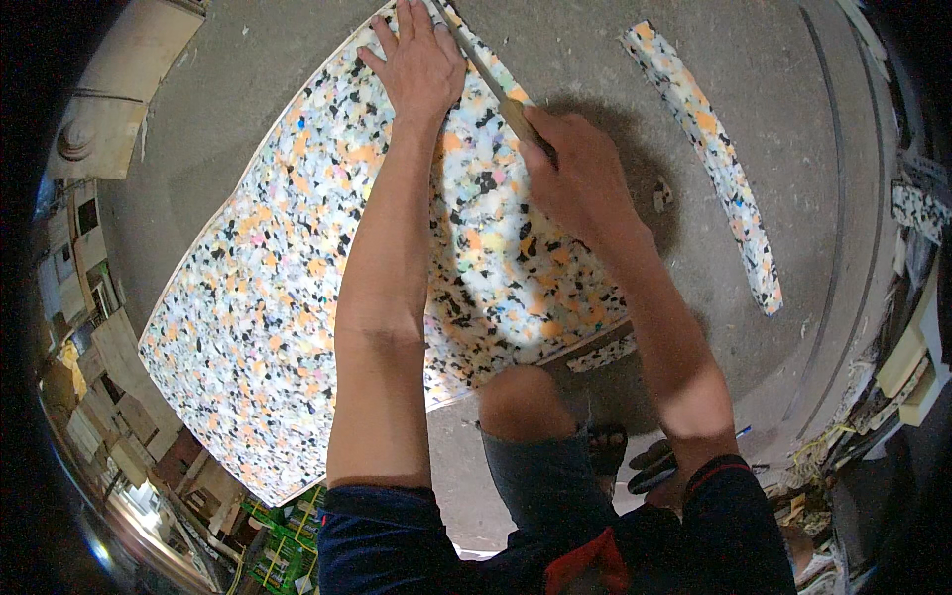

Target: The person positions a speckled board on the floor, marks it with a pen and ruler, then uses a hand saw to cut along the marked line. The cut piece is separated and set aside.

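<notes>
A large sheet of speckled rebonded foam (288, 248), white with orange and black flecks, lies on the grey floor under both arms. My left hand (421, 69) rests flat with spread fingers on its far end. Gripped in my right hand (575, 164) is the handle of a long knife (478, 61), whose narrow blade runs along the foam's far right edge, close beside the left hand. The blade's tip is at the upper border of the picture. A thin strip of foam edge shows to the right of the blade. My bent knee is at the sheet's near edge.
A long cut strip of the same foam (709, 149) lies on the floor to the right. A smaller foam scrap (602, 354) is near my knee. Wooden pieces (119, 397) are piled at the left, and more foam offcuts (920, 210) at the far right.
</notes>
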A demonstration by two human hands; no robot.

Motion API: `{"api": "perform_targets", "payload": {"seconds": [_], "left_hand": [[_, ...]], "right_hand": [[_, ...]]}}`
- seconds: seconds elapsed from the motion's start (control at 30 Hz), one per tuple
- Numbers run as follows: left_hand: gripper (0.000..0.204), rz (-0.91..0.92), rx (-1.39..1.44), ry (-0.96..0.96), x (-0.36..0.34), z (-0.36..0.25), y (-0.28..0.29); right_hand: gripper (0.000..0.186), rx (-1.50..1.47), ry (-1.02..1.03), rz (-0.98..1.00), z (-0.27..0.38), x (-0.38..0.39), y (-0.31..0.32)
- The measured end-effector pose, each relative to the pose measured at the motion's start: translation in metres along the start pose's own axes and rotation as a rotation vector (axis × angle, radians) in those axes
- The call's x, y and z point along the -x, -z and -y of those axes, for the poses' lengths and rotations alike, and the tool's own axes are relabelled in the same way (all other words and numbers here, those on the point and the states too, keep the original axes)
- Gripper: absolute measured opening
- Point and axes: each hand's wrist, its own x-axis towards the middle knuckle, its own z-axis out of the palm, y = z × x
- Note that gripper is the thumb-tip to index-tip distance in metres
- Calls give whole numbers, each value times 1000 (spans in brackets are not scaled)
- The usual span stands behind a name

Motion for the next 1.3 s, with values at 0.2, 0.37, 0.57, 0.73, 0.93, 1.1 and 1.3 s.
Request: {"api": "perform_targets", "payload": {"seconds": [0.2, 0.37, 0.57, 0.73, 0.93, 1.1, 1.3], "left_hand": [[60, -21, -2, -43, 1, 4, 0], [59, -31, 5, -28, -3, -5, 7], [58, 136, -45, 124, -7, -23, 24], [58, 138, -59, 120, -9, -25, 29], [59, 91, -62, 91, -6, -21, 24], [58, 98, -77, 84, -7, -21, 26], [58, 106, -104, 88, -8, -24, 25]], "right_hand": [[37, 4, 35, -9, 5, -16, 1], [38, 53, 42, 96, 0, -21, -3], [32, -96, -49, 11, -2, 32, 15], [41, 15, -7, 75, 4, -4, 8], [42, -21, -41, -2, -5, 45, 15], [42, -31, -60, 25, -6, 48, 18], [43, -10, -42, -1, 0, 30, 12]]}}
